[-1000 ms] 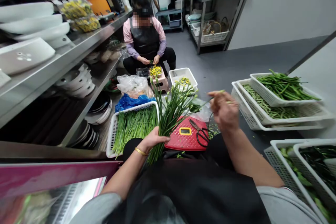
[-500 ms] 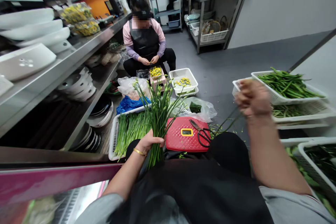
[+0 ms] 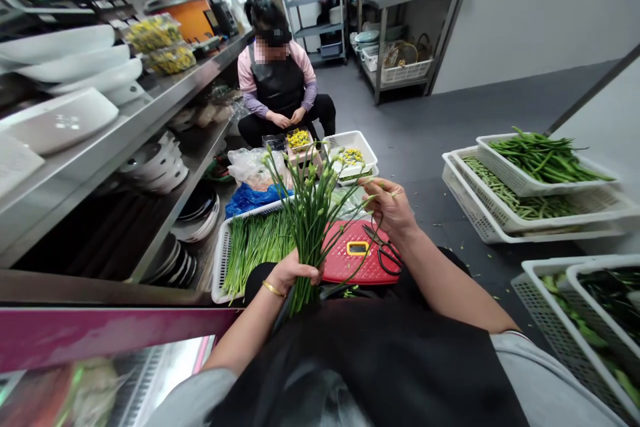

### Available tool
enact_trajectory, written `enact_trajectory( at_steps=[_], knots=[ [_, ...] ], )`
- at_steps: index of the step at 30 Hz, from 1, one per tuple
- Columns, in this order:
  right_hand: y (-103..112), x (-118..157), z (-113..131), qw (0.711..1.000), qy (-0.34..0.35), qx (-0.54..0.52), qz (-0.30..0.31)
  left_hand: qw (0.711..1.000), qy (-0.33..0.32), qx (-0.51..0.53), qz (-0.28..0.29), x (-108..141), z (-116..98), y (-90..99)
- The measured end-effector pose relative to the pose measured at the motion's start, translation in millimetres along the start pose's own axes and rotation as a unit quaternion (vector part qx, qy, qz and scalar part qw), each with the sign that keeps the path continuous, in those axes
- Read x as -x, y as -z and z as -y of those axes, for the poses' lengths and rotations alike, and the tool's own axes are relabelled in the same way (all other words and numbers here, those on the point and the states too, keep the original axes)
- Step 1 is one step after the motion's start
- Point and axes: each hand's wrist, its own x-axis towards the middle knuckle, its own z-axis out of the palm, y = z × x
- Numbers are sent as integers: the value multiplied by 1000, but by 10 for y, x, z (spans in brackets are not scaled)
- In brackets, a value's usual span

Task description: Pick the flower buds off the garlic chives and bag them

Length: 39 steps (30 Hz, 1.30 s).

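My left hand is wrapped round an upright bunch of flowering chives, long green stems with pale buds at the top. To the right of the bunch, my right hand is closed in a pinch at bud height, gripping a chive stem; bud tips show by its fingers. Beneath the hands lies a red quilted lid or case with a yellow-framed window. Black-handled scissors rest on it, partly behind my right wrist. More chives fill a white basket at my left.
A co-worker sits opposite, hands together above a box of yellow flowers. Stacked white baskets of green beans stand at right, with leafy greens nearer. Metal shelving with dishes runs along my left. A blue plastic bag lies ahead.
My right hand has come in from the far right, beside the baskets, to the bunch's bud end. My left hand still grips the bunch; the view has shifted slightly.
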Motion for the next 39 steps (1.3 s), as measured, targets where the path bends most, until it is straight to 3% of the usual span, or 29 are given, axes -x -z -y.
enact_trajectory(
  at_steps=[3,7,12,17,22,26,29,31,33,35,37,39],
  knots=[
    [-26,-46,96,998,53,-1,-34,1000,0,10,20,-1,28,-1],
    [182,-131,241,994,94,-6,-61,999,-18,14,23,27,54,15],
    [409,113,160,995,80,18,-48,999,-35,31,6,56,64,31],
    [207,447,-56,981,83,177,13,999,-33,0,-10,32,74,38],
    [-49,413,-95,980,106,167,12,999,-20,-27,-7,14,113,47],
    [49,354,272,985,165,43,-5,1000,-15,-12,6,38,128,70],
    [486,288,810,953,289,-65,-70,1000,-21,11,2,66,123,90],
    [860,230,1103,932,332,-92,-113,999,-30,21,-2,79,116,99],
    [1136,174,1199,935,315,-86,-136,999,-39,27,1,79,110,103],
    [1193,128,1054,963,238,-61,-112,998,-48,37,8,67,106,101],
    [1014,93,731,987,147,-31,-57,997,-56,45,15,46,107,89],
    [685,62,365,997,80,-3,-4,997,-58,48,25,27,107,67]
  ],
)
